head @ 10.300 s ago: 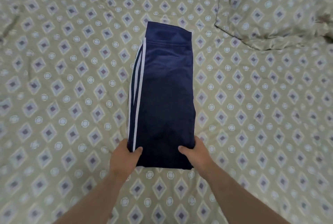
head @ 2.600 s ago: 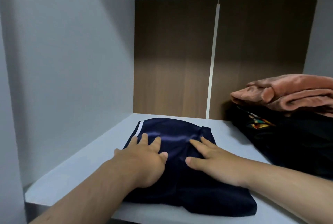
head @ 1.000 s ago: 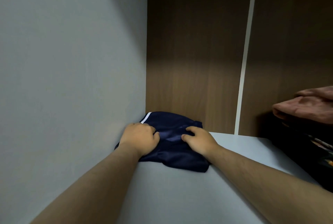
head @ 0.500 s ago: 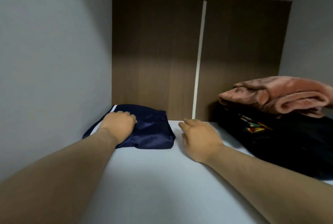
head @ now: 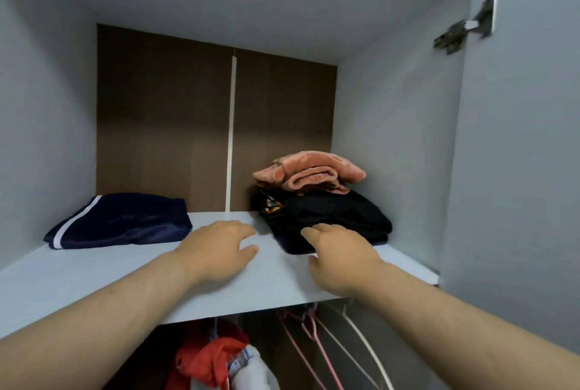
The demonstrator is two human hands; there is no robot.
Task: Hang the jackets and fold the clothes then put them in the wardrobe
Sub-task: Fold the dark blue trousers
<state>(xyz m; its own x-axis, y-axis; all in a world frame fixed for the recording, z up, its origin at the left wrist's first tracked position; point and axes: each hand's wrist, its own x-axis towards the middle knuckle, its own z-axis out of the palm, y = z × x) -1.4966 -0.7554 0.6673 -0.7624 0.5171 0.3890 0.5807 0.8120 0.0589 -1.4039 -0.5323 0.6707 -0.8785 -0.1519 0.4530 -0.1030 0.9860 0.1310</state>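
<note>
Lying folded at the far left of the wardrobe shelf (head: 94, 276), the navy track trousers (head: 122, 222) are seen close to the left wall, touched by neither hand. The left hand (head: 216, 251) is held low over bare shelf at the middle, fingers loose and spread, nothing in it. The right hand (head: 342, 256) is held just beside the black folded pile (head: 339, 214), fingers relaxed, nothing gripped, though contact at the thumb cannot be ruled out. That is judged the risk: a nudge as the right arm is drawn out could drag the pile's near edge over the shelf lip and topple the pink fleece (head: 310, 171) perched on top. The trousers look slick and satiny, white-striped, a flat rectangle likely to slide. The shelf is smooth laminate, the black pile matte and slumped, the fleece plush and loosely rolled.
</note>
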